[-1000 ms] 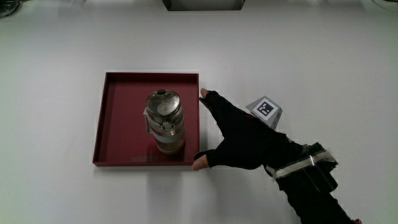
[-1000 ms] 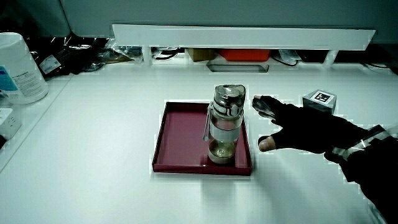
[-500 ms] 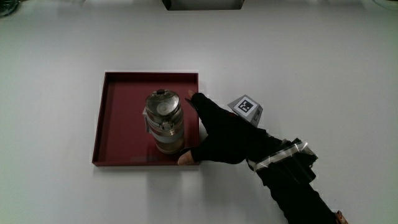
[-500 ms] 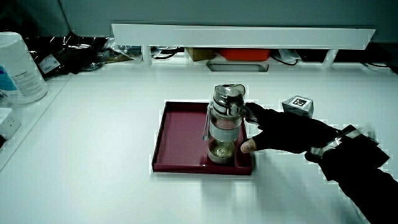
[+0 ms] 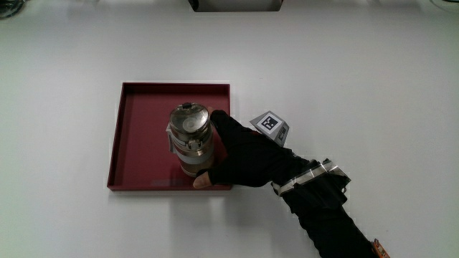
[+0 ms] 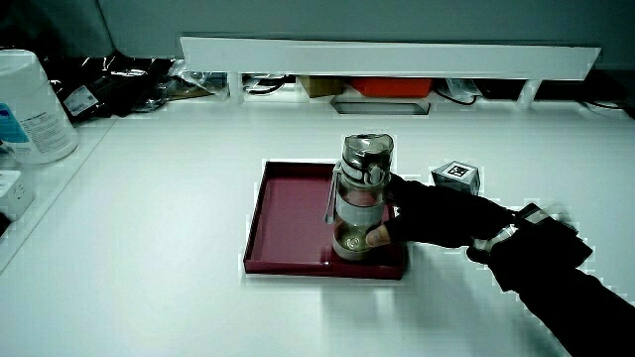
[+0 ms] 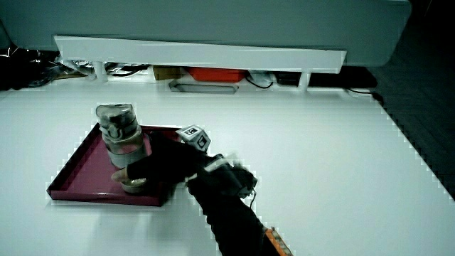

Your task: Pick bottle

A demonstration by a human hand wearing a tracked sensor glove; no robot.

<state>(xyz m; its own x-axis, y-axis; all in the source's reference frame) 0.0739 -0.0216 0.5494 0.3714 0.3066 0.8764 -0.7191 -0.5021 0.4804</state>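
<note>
A clear bottle (image 5: 188,129) with a grey metal lid stands upright in a dark red square tray (image 5: 140,143); both side views show the bottle (image 6: 362,183) (image 7: 119,128) and the tray (image 6: 288,213) (image 7: 78,174). The hand (image 5: 244,154) is wrapped around the bottle's side. Its thumb presses near the bottle's base and its fingers curl past the side farther from the person. The patterned cube (image 5: 269,124) sits on the back of the hand (image 6: 437,213) (image 7: 167,165). The forearm stretches over the tray's edge toward the person.
A low white partition (image 6: 387,55) runs along the table, with cables and an orange object under it. A white container (image 6: 30,109) stands at the table's edge among dark clutter. A dark box (image 5: 233,4) sits farther from the person than the tray.
The hand slid from beside the tray over its edge to the bottle and its fingers came in around it. The bottle and tray have not moved.
</note>
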